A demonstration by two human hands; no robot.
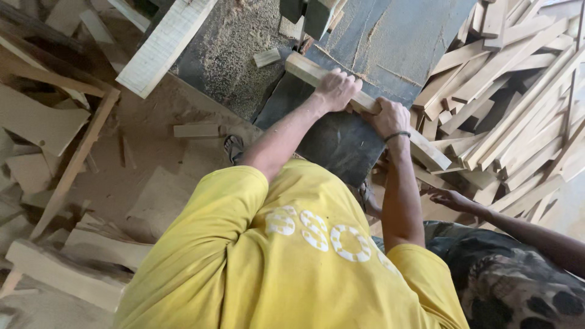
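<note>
Gripping one wooden plank (pixel 365 103) on the saw table (pixel 396 42): left hand (pixel 334 90) and right hand (pixel 389 117), fingers clenched.

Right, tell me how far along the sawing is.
Done, it seems: a pile of strips lies right of the table, and sawdust covers part of it. In hand: the left hand and right hand grip a bar on the table, its far end by the saw. Left, probably: boards on the floor.
</note>
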